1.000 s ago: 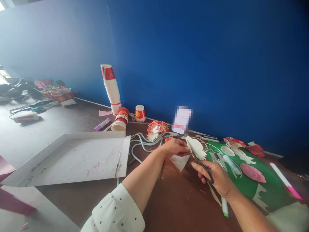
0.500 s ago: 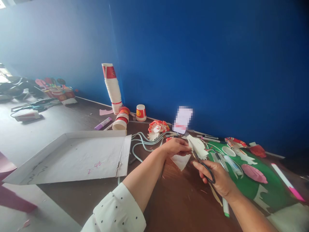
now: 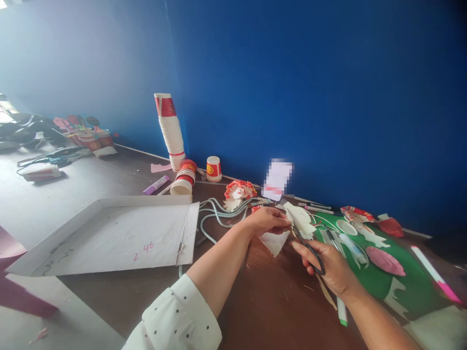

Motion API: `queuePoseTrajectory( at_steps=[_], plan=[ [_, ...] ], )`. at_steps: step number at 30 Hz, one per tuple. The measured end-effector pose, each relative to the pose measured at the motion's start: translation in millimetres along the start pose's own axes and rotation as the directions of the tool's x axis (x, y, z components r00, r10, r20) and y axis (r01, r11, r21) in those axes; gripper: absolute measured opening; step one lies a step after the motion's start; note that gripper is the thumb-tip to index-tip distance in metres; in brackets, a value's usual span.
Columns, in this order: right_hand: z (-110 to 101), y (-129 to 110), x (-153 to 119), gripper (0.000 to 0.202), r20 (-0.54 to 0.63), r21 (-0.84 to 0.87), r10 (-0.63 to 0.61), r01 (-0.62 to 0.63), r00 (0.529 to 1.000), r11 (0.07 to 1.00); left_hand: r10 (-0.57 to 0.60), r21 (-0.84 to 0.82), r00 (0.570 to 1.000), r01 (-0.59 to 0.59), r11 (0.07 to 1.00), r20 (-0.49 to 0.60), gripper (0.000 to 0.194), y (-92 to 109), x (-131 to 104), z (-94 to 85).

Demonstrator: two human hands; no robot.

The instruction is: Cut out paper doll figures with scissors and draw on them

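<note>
My left hand (image 3: 265,219) pinches a white cut-out paper piece (image 3: 299,219) just above the brown table. My right hand (image 3: 327,268) grips black-handled scissors (image 3: 310,248), whose blades reach into the paper next to my left fingers. A white paper triangle (image 3: 273,242) lies on the table under my hands. My left sleeve is white with dark dots.
A large flat white cardboard sheet (image 3: 109,238) lies at the left. A tall stack of paper cups (image 3: 170,131), more cups (image 3: 184,177) and pale green cables (image 3: 219,211) sit behind it. A green sheet (image 3: 386,282) with paper cut-outs and pens lies at the right. A blue wall backs the table.
Both hands stay at the paper piece with almost no shift. The view has drifted slightly, so the table's things sit a little higher in the picture.
</note>
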State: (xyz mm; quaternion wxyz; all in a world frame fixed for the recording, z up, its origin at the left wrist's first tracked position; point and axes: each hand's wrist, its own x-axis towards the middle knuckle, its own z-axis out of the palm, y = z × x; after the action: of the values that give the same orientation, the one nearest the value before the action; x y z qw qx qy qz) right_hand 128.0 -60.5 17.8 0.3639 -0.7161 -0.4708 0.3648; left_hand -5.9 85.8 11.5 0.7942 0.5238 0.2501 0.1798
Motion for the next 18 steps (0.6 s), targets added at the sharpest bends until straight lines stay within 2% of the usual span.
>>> queuePoseTrajectory(
  at_steps=[6,11,18],
  plan=[
    [-3.2,8.4,3.9,0.041,0.035,0.029,0.013,-0.014,0.999,0.999,0.02,-0.056,0.999,-0.018,0.998,0.035,0.043,2.1,-1.5,-0.3],
    [-1.2,2.2,1.2,0.041,0.008,0.02,0.046,-0.046,0.999,0.999,0.035,-0.109,0.996,-0.044,0.993,-0.08,0.045,-1.3,2.9,2.2],
    [-0.8,2.0,0.7,0.04,0.073,0.079,-0.034,0.028,0.997,0.996,0.081,-0.134,0.995,-0.088,0.987,-0.06,0.045,-2.8,3.9,3.1]
  ],
)
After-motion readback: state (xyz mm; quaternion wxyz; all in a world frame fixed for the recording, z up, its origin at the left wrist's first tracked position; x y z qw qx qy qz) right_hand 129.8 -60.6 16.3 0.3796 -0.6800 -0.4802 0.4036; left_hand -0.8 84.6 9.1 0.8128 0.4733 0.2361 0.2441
